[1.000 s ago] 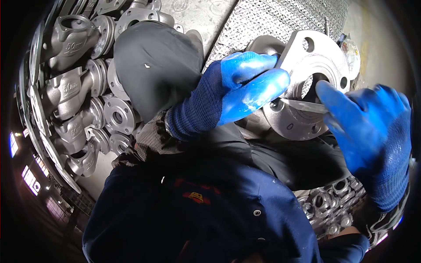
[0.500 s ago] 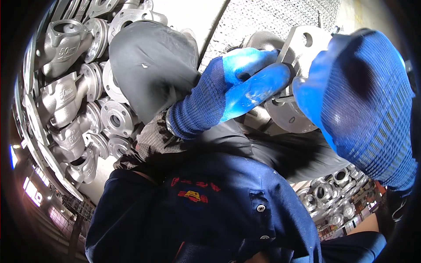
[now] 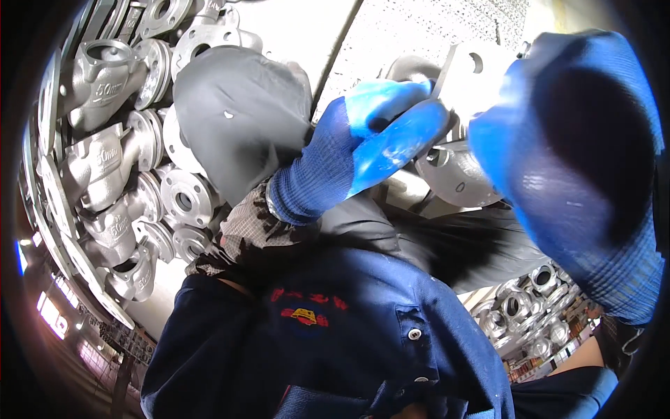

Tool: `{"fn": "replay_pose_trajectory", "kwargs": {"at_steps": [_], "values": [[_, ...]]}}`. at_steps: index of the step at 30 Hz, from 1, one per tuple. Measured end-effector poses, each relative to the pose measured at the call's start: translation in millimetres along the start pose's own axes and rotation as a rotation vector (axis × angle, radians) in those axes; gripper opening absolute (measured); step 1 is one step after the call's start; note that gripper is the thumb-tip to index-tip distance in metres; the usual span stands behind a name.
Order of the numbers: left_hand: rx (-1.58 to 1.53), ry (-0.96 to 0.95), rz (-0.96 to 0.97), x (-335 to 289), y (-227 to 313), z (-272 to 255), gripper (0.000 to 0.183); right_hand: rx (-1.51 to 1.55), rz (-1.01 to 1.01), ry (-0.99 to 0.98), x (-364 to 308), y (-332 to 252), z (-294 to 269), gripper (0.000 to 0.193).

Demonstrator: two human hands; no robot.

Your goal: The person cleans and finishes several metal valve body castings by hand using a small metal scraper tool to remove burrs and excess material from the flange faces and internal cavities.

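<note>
A grey metal valve body [image 3: 457,178] with round flanges lies in front of me at the right. My left hand [image 3: 394,136], in a blue coated glove, is closed on the edge of its upright flange [image 3: 469,82], thumb and fingers at the rim. My right hand [image 3: 565,140], in the same kind of glove, is curled close against the flange's right side. Its back hides most of its fingers and whatever they hold. A small dark tip [image 3: 523,49] shows beside its upper edge. Strong light washes out part of the flange.
Several flanged valve castings [image 3: 105,157] are stacked at the left. My grey-trousered knee [image 3: 241,115] stands between them and my left hand. A speckled surface [image 3: 447,24] lies beyond the valve body. More castings [image 3: 520,307] sit at the lower right.
My right hand has moved slightly up and tilted, with its glove a little blurred. My left hand and the flange appear slightly farther left, as the view shifts; the left hand keeps its hold.
</note>
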State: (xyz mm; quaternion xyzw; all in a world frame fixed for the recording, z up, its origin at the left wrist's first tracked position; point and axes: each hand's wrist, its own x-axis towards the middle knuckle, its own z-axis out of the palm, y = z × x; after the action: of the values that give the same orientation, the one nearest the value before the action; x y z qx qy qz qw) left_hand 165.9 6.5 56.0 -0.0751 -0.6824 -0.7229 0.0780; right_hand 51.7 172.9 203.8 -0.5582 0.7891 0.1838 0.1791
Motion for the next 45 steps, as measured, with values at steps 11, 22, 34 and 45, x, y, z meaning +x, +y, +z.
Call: {"fn": "replay_pose_trajectory", "kwargs": {"at_steps": [11,22,34,45], "values": [[-0.353,0.083,-0.401,-14.4,-9.8,-1.3,0.035,0.662,0.345,0.262,-53.0,46.0,34.3,0.027],[-0.299,-0.137,-0.473,-6.5,7.7,1.1,0.047,1.009,0.76,0.506,-59.3,28.5,65.9,0.034],[-0.199,0.114,-0.373,-16.6,-7.4,1.3,0.026,0.485,1.075,0.223,42.5,104.0,304.6,0.051],[-0.075,0.368,-0.067,-6.4,12.4,-0.1,0.038,1.384,1.056,0.693,-40.4,90.5,259.2,0.03]]}}
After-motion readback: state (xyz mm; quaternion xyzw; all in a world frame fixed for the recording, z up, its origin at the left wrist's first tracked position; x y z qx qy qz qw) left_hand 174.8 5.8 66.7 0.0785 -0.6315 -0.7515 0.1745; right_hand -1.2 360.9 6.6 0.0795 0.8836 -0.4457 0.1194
